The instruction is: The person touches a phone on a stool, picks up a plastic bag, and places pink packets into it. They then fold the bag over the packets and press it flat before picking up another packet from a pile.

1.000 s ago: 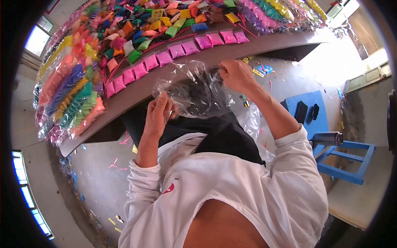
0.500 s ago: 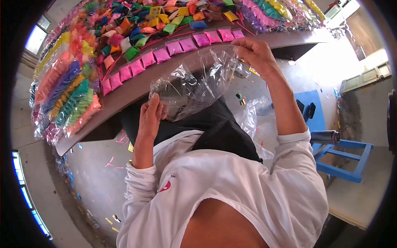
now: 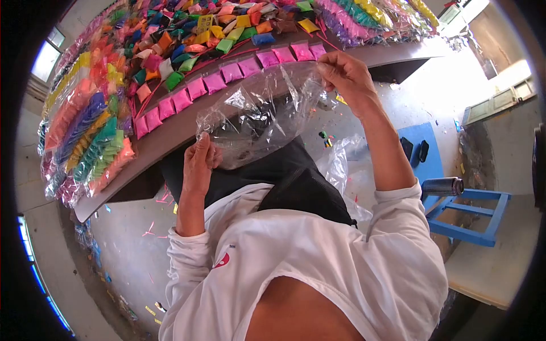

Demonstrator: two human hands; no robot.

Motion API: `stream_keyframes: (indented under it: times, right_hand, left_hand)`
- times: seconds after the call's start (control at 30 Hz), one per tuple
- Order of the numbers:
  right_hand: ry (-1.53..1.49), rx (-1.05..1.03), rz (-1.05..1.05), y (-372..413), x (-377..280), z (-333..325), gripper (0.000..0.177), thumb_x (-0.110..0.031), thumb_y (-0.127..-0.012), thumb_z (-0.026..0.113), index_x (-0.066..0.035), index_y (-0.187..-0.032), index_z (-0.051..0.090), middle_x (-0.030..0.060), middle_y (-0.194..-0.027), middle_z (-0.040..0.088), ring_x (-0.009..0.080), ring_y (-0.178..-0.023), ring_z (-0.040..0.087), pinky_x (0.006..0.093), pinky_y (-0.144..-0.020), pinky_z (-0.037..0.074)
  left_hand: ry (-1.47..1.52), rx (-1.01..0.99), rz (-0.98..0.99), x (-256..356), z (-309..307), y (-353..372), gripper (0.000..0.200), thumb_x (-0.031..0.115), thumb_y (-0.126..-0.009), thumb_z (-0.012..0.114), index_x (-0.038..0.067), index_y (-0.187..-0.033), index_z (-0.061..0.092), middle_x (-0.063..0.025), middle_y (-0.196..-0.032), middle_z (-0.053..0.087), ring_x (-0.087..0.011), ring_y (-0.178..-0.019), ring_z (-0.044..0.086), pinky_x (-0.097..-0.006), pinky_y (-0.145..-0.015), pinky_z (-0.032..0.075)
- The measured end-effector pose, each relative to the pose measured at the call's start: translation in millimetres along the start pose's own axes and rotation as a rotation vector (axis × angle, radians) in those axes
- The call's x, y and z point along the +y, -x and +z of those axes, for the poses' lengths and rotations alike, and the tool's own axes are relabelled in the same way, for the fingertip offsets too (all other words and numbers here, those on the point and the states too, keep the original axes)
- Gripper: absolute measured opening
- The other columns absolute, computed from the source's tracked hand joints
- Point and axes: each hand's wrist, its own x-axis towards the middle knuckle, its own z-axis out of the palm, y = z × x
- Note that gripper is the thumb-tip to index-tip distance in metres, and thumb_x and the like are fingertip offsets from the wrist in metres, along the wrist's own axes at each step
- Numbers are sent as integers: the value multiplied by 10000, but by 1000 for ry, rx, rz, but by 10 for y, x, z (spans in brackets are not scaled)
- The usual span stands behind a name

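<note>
A clear plastic bag [image 3: 256,122] is stretched between my two hands above my lap, near the table's front edge. My left hand [image 3: 199,162] pinches its left end. The fingers of my right hand [image 3: 344,74] are closed on its upper right corner, close to the end of a row of packets. That row of pink and purple packets [image 3: 214,82] runs along the front of the table, just beyond the bag. Nothing shows inside the bag.
Loose packets of many colours [image 3: 219,31] lie heaped on the table [image 3: 122,173]. Filled clear bags [image 3: 85,133] are piled at the left, and more [image 3: 375,17] at the back right. A blue stool [image 3: 472,227] and crumpled plastic [image 3: 341,165] are at the right.
The bag looks a little more spread out between my hands. Both hands keep their hold, and the whole view has shifted slightly.
</note>
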Motion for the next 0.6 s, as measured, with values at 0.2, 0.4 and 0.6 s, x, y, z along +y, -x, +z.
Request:
stream_keyframes:
  times: [0.2, 0.4, 0.6]
  right_hand:
    - [173, 60, -91, -8, 51, -4, 292, -335, -909, 624, -46, -948, 623, -71, -698, 485, 28, -620, 377, 225, -541, 319]
    - [102, 71, -48, 30, 37, 60, 470, -386, -839, 693, -3, -1082, 572, 64, -960, 610, 144, -928, 563, 286, -767, 450]
    - [352, 39, -22, 41, 232, 130, 544, -362, -785, 746, 18, -1126, 560, 176, -1138, 606, 233, -1139, 555, 345, -918, 454]
  left_hand:
    - [-19, -44, -9, 59, 91, 13, 524, 478, -964, 472, 129, -577, 408, 40, -546, 320, -87, -522, 333, -243, -495, 253]
    - [36, -59, 2, 69, 143, 19, 515, 479, -965, 464, 138, -586, 389, 34, -557, 320, -94, -528, 353, -251, -499, 259]
    - [78, -102, -16, 74, 147, 56, 490, 482, -956, 480, 146, -615, 374, 32, -575, 322, -107, -534, 353, -261, -518, 284]
